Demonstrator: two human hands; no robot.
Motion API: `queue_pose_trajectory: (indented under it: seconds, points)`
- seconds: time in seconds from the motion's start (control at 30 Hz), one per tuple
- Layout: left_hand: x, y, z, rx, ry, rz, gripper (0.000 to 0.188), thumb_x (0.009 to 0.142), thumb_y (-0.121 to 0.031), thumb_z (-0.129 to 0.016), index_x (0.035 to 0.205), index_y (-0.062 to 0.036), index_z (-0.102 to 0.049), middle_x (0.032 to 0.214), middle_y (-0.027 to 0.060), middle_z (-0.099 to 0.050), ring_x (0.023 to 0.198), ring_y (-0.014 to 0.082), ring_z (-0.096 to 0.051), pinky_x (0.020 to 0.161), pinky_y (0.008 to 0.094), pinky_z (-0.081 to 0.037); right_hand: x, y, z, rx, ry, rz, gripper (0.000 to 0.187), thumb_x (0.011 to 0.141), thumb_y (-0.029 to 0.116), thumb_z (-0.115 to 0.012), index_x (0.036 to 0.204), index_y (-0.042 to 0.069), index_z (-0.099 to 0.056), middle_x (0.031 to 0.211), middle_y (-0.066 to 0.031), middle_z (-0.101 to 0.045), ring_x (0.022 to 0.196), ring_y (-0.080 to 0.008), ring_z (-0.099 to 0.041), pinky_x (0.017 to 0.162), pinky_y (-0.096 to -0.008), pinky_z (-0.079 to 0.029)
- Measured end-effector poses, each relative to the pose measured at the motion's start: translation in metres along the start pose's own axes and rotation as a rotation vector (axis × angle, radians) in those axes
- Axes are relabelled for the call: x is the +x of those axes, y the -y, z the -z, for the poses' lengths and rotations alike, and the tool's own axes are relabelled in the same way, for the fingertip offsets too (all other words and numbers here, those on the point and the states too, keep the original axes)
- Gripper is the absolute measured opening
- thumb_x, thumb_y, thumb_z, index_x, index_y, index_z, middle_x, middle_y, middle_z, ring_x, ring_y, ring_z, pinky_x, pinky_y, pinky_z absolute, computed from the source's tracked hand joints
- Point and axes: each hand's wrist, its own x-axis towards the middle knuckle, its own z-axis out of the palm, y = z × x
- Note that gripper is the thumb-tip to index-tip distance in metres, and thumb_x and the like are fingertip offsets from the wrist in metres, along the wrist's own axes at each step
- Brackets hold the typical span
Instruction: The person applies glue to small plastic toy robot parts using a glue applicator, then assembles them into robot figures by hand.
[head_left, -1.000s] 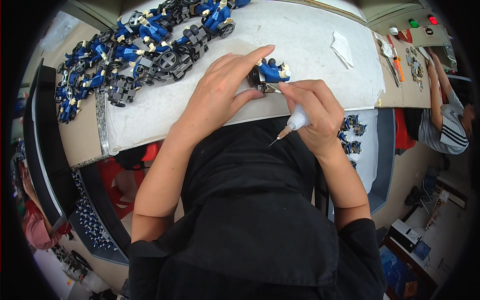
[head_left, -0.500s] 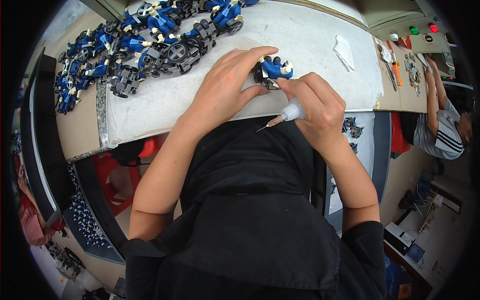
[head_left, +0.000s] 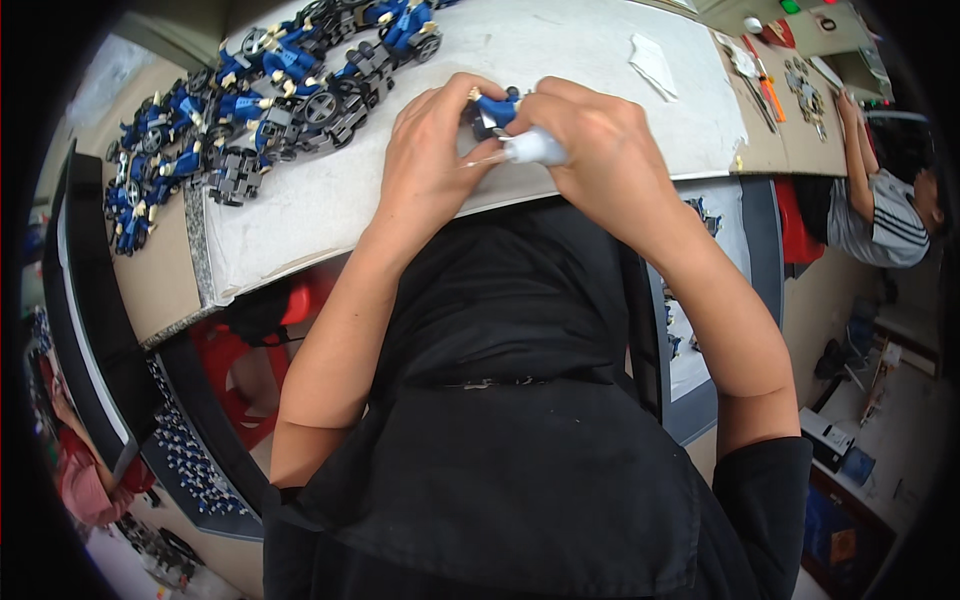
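Observation:
My left hand (head_left: pixel 432 150) grips a small blue and black toy vehicle (head_left: pixel 492 108) at the near edge of the white work mat (head_left: pixel 560 60). My right hand (head_left: pixel 592 140) holds a small white squeeze bottle (head_left: pixel 532 148) with a thin metal tip. The tip points left, toward the toy and my left fingers. Most of the toy is hidden between the two hands.
A long heap of several similar blue and black toy vehicles (head_left: pixel 270 100) lies at the far left of the mat. A folded white paper (head_left: pixel 652 62) lies to the right. Further right are hand tools (head_left: pixel 762 92) and another person (head_left: pixel 880 200) working. A red stool (head_left: pixel 250 350) stands below the table.
My right hand has swung the bottle up from pointing down-left to lying level, its tip now at the toy. Both hands have closed together; the view has shifted slightly.

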Motion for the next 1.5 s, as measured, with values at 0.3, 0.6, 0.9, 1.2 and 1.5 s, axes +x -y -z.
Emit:
queue_pose_trajectory:
  seconds: [0.3,0.6,0.9,1.2,1.5]
  points:
    - [0.004,0.003,-0.002,-0.095,0.018,0.084,0.034,0.067,-0.006,-0.071,0.097,-0.0077,-0.055,0.088,0.0098,-0.063,0.086,0.0238,-0.06,0.077,0.0344,-0.047,-0.003,-0.014,-0.008,0.027,-0.06,0.014,0.029,0.061,-0.007,-0.059,0.088,0.003,-0.063,0.078,-0.0121,-0.059,0.071,-0.0316,-0.06,0.063,-0.039,-0.049]
    - [-0.001,-0.048,0.02,-0.995,0.302,0.54,0.033,0.085,-0.017,-0.061,0.113,-0.0048,-0.049,0.104,0.0055,-0.055,0.095,0.0115,-0.054,0.082,0.0279,-0.046,-0.024,0.007,0.027,0.191,-0.17,-0.012,0.06,0.061,0.007,-0.074,0.118,0.01,-0.054,0.108,-0.0123,-0.053,0.083,-0.0284,-0.061,0.07,-0.0349,-0.052]
    - [-0.013,-0.07,-0.007,-1.167,0.265,0.664,0.042,0.092,-0.033,-0.049,0.122,-0.0059,-0.036,0.105,0.0075,-0.049,0.095,0.0145,-0.054,0.081,0.0327,-0.049,-0.046,0.01,0.022,0.4,-0.154,-0.262,0.07,0.059,0.006,-0.077,0.123,0.008,-0.048,0.108,-0.0128,-0.057,0.09,-0.0289,-0.061,0.073,-0.0331,-0.051]
    - [-0.019,-0.057,-0.019,-1.297,0.329,0.689,0.038,0.092,-0.022,-0.049,0.12,-0.0044,-0.03,0.11,0.01,-0.045,0.099,0.0155,-0.052,0.083,0.0324,-0.046,-0.058,0.003,-0.001,0.252,-0.279,-0.195,0.067,0.053,0.005,-0.078,0.116,0.005,-0.054,0.099,-0.0132,-0.062,0.081,-0.0267,-0.062,0.068,-0.0315,-0.05]
    - [-0.023,-0.051,-0.008,-1.267,0.363,0.706,0.059,0.09,-0.022,-0.053,0.138,-0.0115,-0.019,0.118,0.0094,-0.043,0.109,0.0188,-0.048,0.092,0.0345,-0.042,-0.061,0.007,-0.011,0.285,-0.369,-0.22,0.065,0.057,0.005,-0.078,0.117,0.004,-0.052,0.095,-0.0131,-0.062,0.076,-0.0228,-0.062,0.066,-0.0288,-0.049]
